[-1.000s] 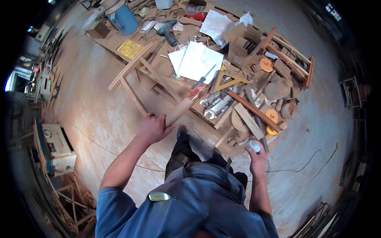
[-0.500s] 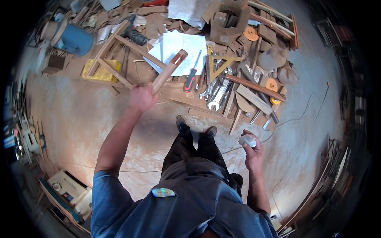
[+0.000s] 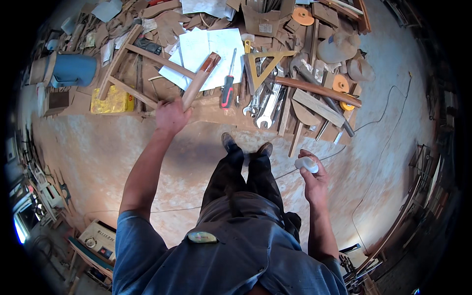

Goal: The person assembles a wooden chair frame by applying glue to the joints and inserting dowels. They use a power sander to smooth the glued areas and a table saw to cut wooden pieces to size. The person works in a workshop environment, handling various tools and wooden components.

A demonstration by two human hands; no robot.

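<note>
My left hand (image 3: 172, 117) is closed around the lower end of one upright of a wooden frame (image 3: 195, 84). Two rails join this upright to a second one farther left, and its far end is a darker reddish brown. The frame is held over the near left part of the cluttered worktable (image 3: 206, 115). Away from the table, on the right, my right hand (image 3: 317, 181) grips a small white plastic bottle (image 3: 306, 164) between thumb and fingers. The bottle lies tilted in the hand, and part of it is hidden by the fingers.
On the table lie paper sheets (image 3: 216, 39), a red-and-black screwdriver (image 3: 227, 92), a yellow set square (image 3: 258, 73), wrenches (image 3: 269, 105) and a wooden-handled hammer (image 3: 319, 90). A blue jug (image 3: 73, 70) and a yellow container (image 3: 112, 100) are at left. A cable (image 3: 378, 169) crosses the floor.
The table and its contents sit higher in the picture as the view shifts. My left hand and the frame have moved slightly left; both hands keep their hold.
</note>
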